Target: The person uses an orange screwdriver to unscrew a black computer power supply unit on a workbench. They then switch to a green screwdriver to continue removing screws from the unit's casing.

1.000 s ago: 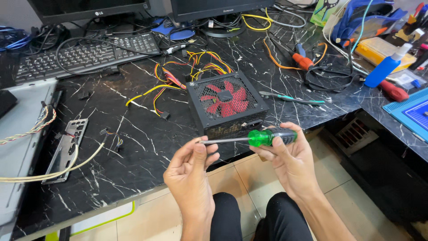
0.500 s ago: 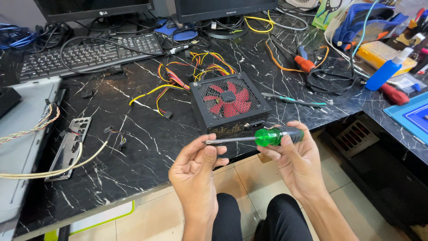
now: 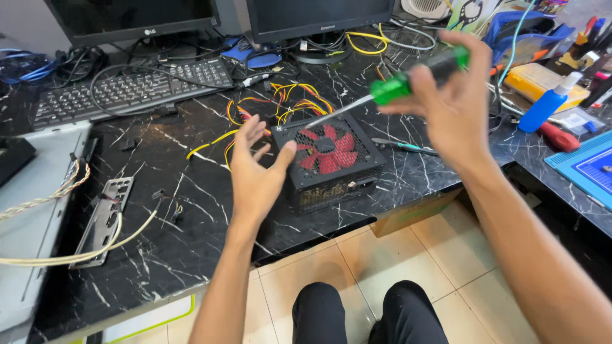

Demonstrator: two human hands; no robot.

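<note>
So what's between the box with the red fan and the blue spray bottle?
In the head view, a thin teal-handled tool lies on the black marble table between the power supply box and the blue spray bottle. A red-handled screwdriver lies just below the bottle.

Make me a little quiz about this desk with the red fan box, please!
1. True or false: the right hand holds a green-handled screwdriver.
2. What colour is the fan in the black power supply box? A blue, B red, C white.
3. Which hand is open, beside the box's left edge?

Key: 1 true. 2 B. 3 The left hand, fingers spread, holding nothing.
</note>
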